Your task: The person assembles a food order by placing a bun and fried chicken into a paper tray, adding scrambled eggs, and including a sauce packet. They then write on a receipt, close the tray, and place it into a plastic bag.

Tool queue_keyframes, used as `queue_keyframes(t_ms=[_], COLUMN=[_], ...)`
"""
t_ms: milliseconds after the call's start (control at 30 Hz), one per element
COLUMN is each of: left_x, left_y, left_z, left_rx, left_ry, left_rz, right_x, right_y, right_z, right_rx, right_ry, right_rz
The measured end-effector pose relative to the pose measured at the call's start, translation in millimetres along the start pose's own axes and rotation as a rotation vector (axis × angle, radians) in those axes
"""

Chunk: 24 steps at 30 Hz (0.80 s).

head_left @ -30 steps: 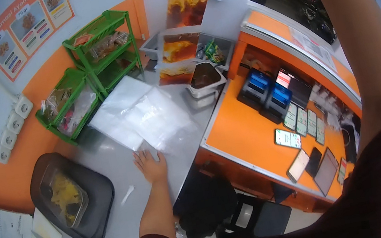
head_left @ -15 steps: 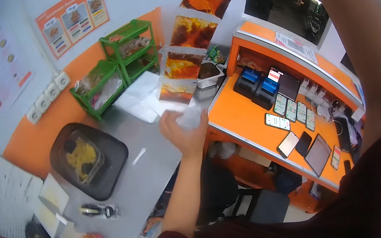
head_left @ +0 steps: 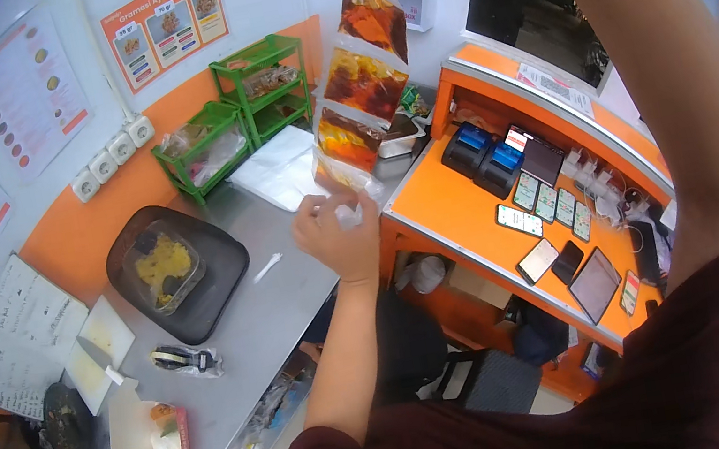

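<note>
A long strip of clear sachets (head_left: 364,81) filled with dark red-brown and orange sauce hangs down from beyond the top edge. My left hand (head_left: 339,245) is closed at its lower end, with a bit of crumpled clear plastic (head_left: 348,215) showing between thumb and fingers. My right arm (head_left: 666,40) reaches up along the right side; its hand lies outside the picture. White sheets or bags (head_left: 279,171) lie on the grey table (head_left: 282,299), just beyond my left hand.
On the table stand a black tray (head_left: 231,279) with a tub of yellow food (head_left: 165,268), a tape dispenser (head_left: 184,360) and an open food box (head_left: 167,437). Green racks (head_left: 205,150) are behind. At right, an orange counter (head_left: 460,227) carries several phones (head_left: 521,221) and blue-black devices (head_left: 497,165).
My left hand has closed in on the lower end of the strip, its fingers now nearer together. The sachet strip hangs steeper and slightly further left. The whole view has shifted a little.
</note>
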State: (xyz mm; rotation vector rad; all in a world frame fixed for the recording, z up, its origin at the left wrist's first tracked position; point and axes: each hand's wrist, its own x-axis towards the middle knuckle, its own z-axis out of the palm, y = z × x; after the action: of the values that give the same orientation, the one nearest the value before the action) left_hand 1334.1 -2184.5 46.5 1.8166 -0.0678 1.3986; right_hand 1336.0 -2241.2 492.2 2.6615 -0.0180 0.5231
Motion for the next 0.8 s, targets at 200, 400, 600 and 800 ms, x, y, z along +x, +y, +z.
queue_keyframes(t_ms=[200, 400, 600, 800], left_x=[15.4, 20.8, 10.9, 15.4], left_y=[-7.1, 9.4, 6.0, 0.0], left_z=[-14.2, 11.0, 37.2, 41.0], left_rx=[-0.019, -0.086, -0.059, -0.018], left_ry=[-0.08, -0.103, -0.137, -0.079], left_rz=[0.088, 0.038, 0.053, 0.131], right_x=[-12.8, -9.8, 2.2, 0.6], right_y=[5.3, 6.4, 26.0, 32.1], right_z=[-0.7, 5.4, 1.9, 8.7], right_rx=[0.047, 0.166, 0.335, 0.333], right_ry=[-0.021, -0.016, -0.006, 0.015], right_rz=[0.011, 0.013, 0.025, 0.051])
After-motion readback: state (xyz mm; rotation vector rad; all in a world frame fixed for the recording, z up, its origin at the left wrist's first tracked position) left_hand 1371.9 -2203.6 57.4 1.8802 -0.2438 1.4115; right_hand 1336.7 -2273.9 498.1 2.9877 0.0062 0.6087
